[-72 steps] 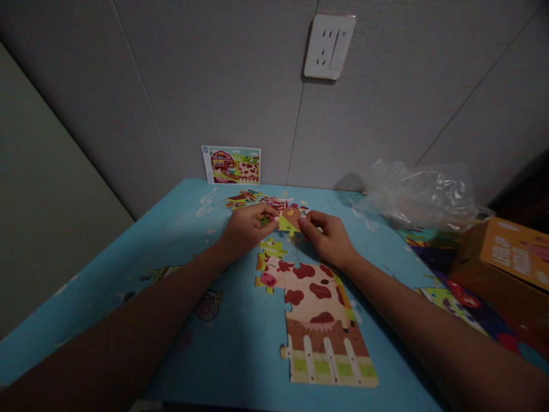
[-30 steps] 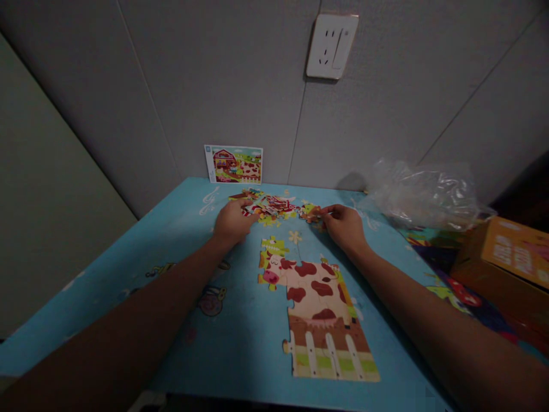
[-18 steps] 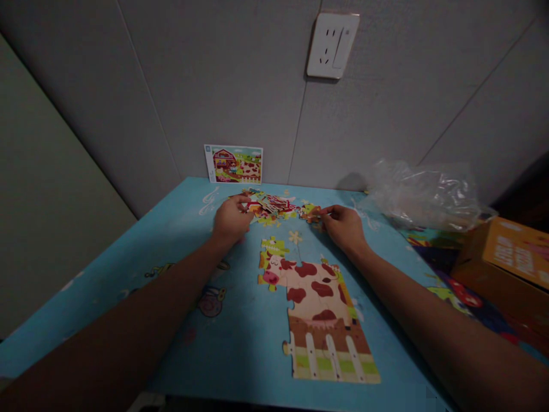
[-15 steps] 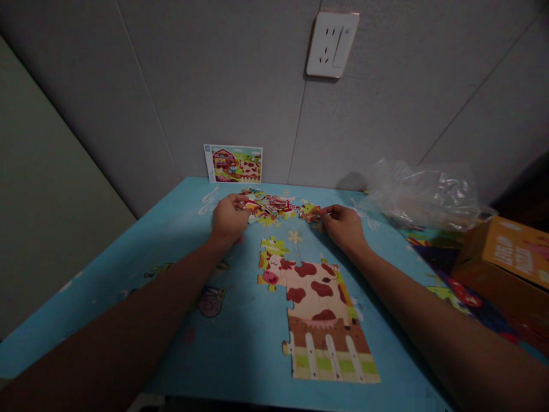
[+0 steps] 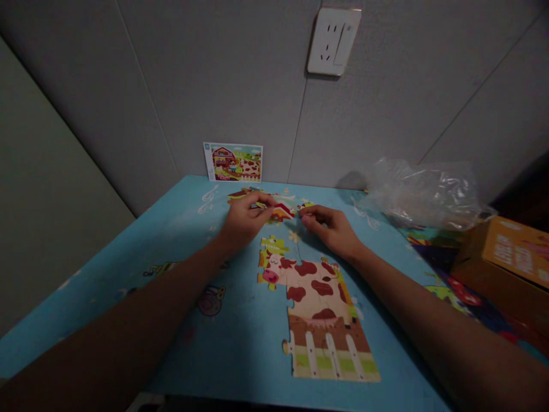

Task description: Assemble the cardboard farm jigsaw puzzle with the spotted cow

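Observation:
My left hand (image 5: 245,220) is closed in a pinch on a red, white and orange puzzle piece (image 5: 283,213), raised over the loose puzzle pieces (image 5: 235,197) at the back of the table. Much of that pile is hidden behind the hand. To the right, my right hand (image 5: 330,228) has thumb and fingers pressed together beside a green and yellow puzzle piece (image 5: 305,205); whether anything is between the fingertips is unclear. Nearer to me lies a joined puzzle section (image 5: 321,309) showing a spotted cow above a white fence.
A reference picture card (image 5: 235,163) leans against the wall behind the blue table (image 5: 240,355). On the right are a crumpled clear plastic bag (image 5: 424,194) and an orange box (image 5: 510,263). A wall socket (image 5: 334,41) is above.
My left hand has moved right and now lifts the red, white and orange piece. My right hand has shifted slightly left, and the green and brown piece by its fingertips is now less visible.

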{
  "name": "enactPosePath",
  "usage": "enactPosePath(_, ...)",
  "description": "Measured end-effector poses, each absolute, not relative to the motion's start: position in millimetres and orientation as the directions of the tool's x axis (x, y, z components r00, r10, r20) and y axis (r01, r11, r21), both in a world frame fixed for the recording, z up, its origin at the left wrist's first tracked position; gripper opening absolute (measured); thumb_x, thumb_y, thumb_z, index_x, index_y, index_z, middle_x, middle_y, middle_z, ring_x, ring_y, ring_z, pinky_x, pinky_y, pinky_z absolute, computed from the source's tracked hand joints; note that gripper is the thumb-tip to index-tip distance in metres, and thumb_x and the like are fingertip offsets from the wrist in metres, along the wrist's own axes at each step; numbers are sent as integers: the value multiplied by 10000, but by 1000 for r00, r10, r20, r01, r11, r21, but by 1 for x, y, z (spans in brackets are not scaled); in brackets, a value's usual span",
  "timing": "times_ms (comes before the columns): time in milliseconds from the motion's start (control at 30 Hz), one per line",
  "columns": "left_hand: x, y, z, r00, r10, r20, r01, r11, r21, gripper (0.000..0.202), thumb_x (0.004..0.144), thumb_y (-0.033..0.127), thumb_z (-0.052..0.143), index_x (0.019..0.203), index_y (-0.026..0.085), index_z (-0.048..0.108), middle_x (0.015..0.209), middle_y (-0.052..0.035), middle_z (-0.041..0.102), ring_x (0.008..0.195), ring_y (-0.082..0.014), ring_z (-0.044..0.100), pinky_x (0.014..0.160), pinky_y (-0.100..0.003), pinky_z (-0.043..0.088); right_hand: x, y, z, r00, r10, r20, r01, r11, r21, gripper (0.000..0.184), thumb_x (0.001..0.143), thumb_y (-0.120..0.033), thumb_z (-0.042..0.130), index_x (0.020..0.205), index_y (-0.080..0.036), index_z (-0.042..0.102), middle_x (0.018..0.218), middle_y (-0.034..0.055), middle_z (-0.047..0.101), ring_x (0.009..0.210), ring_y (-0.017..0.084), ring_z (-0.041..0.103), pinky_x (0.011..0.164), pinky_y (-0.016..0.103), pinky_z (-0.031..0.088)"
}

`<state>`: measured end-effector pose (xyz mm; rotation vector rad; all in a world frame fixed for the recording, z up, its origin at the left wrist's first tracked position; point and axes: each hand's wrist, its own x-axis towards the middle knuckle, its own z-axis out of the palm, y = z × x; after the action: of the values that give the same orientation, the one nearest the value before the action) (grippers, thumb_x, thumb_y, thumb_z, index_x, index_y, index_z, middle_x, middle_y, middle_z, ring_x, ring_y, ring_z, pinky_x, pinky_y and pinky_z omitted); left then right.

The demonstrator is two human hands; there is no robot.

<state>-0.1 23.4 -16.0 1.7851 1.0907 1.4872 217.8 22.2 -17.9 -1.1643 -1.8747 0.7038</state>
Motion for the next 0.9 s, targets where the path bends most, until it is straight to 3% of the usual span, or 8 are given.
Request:
enactPosePath(100,4,16,-17,224,855,468,225,-512,829,46,757,174,648,802,163,643,775,-13,660,586,-85,575,499,-177,458,208,11,-13,-396,844,360,508,529,-680,331,822,-421,548,620,-163,593,543,-9,521,534,111,443,536,253,347)
enactPosePath(167,4,15,-18,253,856,451,257,-508,822,54,769,185,642,820,165,649,755,-7,659,564,-82,562,498,-184,449,206,9,-13,-405,841,358,543,537,-645,377,838,-416,516,548,-177,542,518,-8,502,518,111,425,525,257,325)
enactPosePath(233,1,17,-18,226,849,478,325,-528,785,81,788,201,625,852,169,663,807,-17,674,579,-90,569,539,-211,470,207,12,-15,-351,860,371,576,511,-638,369,841,-412,502,554,-183,534,515,-8,505,517,115,431,531,259,322)
enactPosePath(333,-8,26,-17,99,801,590,538,-542,646,137,770,191,632,894,183,691,944,-45,689,823,-166,628,789,-312,508,216,23,-20,-149,901,407,627,404,-666,349,841,-431,495,593,-188,531,540,1,545,528,125,464,540,262,326)
enactPosePath(400,-15,31,-16,17,794,608,680,-455,575,213,739,185,655,945,191,706,1036,-63,688,1011,-225,600,958,-386,443,224,30,-23,-19,926,378,665,294,-687,347,842,-450,493,635,-182,569,566,15,586,532,134,491,540,266,325)
enactPosePath(467,-20,35,-16,4,831,556,754,-368,545,311,730,224,677,1038,190,705,1127,-78,680,1092,-257,565,1033,-421,379,230,35,-23,62,946,317,734,172,-657,345,833,-457,512,681,-171,630,588,31,621,541,146,514,540,272,320)
enactPosePath(667,-25,39,-28,75,930,360,836,-255,486,513,701,371,716,1197,251,661,1236,-61,660,1183,-330,475,1033,-490,330,236,37,-21,140,957,255,886,-6,-464,392,846,-486,536,745,-156,722,674,91,692,585,181,564,536,287,297)
enactPosePath(900,-26,43,-26,102,924,370,856,-271,441,269,779,333,617,1002,230,726,1056,-54,729,1072,-266,586,1057,-438,309,234,35,-19,145,956,255,908,-26,-418,473,902,-495,437,767,-157,738,690,112,700,590,192,572,525,291,273)
